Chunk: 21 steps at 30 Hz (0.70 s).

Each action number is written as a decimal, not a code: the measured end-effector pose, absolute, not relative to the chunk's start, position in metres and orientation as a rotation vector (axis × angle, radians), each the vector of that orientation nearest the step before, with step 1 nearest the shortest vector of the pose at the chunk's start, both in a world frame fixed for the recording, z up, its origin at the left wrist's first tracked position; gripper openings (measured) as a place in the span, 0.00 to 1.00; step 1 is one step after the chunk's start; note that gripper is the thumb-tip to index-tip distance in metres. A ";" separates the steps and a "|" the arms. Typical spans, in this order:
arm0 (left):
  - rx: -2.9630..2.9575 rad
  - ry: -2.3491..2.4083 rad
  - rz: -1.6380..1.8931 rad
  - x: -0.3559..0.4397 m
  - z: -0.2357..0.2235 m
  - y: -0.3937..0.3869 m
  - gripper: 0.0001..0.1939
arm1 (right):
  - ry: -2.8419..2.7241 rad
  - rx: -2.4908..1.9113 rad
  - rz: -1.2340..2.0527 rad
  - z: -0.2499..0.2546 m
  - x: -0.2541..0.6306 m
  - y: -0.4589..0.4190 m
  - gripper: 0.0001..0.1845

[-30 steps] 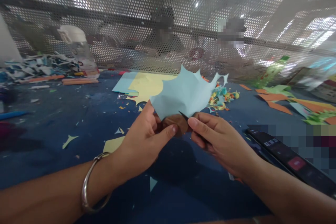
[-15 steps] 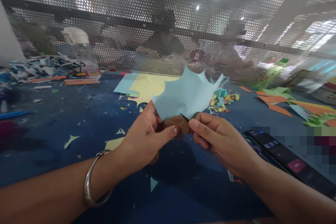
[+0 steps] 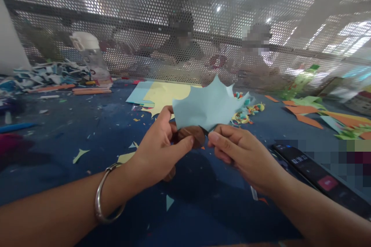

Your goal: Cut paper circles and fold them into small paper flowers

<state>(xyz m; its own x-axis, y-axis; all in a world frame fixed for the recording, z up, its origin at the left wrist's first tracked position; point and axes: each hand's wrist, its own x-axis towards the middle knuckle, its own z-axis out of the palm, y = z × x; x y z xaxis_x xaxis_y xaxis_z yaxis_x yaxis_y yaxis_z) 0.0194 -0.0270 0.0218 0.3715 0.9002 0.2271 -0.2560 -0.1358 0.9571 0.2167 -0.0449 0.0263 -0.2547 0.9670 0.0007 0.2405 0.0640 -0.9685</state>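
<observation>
while the left hand (image 3: 160, 152) is partly curled, its thumb pressed on a brown round piece (image 3: 191, 136) and its fingers at the paper's left edge, the right hand (image 3: 237, 146) is nearly closed, thumb and forefinger pinching a dark pointed tool (image 3: 204, 130). the spiky-edged light blue paper (image 3: 205, 106) stands up between the hands, its lower edge at the tool. a silver bangle (image 3: 98, 197) rings the left wrist.

taking the hands as the clock's centre, yellow paper (image 3: 165, 92) lies at eleven, a small blue scrap (image 3: 169, 202) at seven, and a curly scrap heap (image 3: 246, 114) near two. farther out, a phone (image 3: 319, 175) lies at four, orange strips (image 3: 308, 120) at three, a blue pen (image 3: 17, 127) at nine, and a white-capped bottle (image 3: 97, 63) at ten. a perforated screen (image 3: 130, 11) spans twelve.
</observation>
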 end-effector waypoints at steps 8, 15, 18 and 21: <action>1.264 0.748 1.205 0.020 0.019 -0.022 0.25 | -1.674 -1.291 1.139 0.027 0.214 -0.044 0.21; 1.287 0.750 1.067 0.022 0.018 -0.032 0.28 | -1.651 -1.303 1.034 0.022 0.207 -0.044 0.14; 1.102 0.734 1.065 0.023 0.017 -0.034 0.27 | -1.634 -1.279 0.980 0.025 0.206 -0.046 0.13; 0.935 0.748 1.014 0.025 0.015 -0.035 0.15 | -1.594 -1.252 0.978 0.029 0.205 -0.048 0.14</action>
<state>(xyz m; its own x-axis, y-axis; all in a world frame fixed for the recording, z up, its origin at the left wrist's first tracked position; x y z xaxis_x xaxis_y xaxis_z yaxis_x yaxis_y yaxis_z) 0.0251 -0.0352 0.0153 0.3559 0.9300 -0.0920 -0.3627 0.2282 0.9035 0.2053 -0.0483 0.0291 -0.1249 0.9797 0.1569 0.3041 0.1883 -0.9338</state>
